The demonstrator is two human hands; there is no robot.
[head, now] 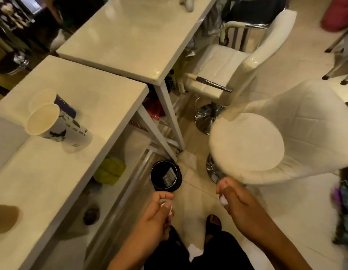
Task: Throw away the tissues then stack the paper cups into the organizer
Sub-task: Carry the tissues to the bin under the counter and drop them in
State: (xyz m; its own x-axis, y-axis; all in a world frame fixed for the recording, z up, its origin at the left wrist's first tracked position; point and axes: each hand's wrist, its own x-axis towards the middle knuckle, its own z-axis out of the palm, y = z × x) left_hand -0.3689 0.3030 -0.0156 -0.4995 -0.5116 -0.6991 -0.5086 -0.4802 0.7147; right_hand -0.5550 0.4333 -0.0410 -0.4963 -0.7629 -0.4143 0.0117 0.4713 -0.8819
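Two cups (52,117) are lying on the table (58,172), well apart from the bin (166,177) standing on the floor below. The left hand (159,209) and right hand (233,199) are each curling round a tissue wad near the bin. Judged risk: both hands are hanging short of the narrow opening, so released wads could be landing on the floor.

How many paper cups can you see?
2. Both lie on their sides on the near white table, touching: the patterned cup in front, the dark blue cup just behind. Others may be hidden.

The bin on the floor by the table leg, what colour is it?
Black, with a shiny rim; the bin shows only in the head view.
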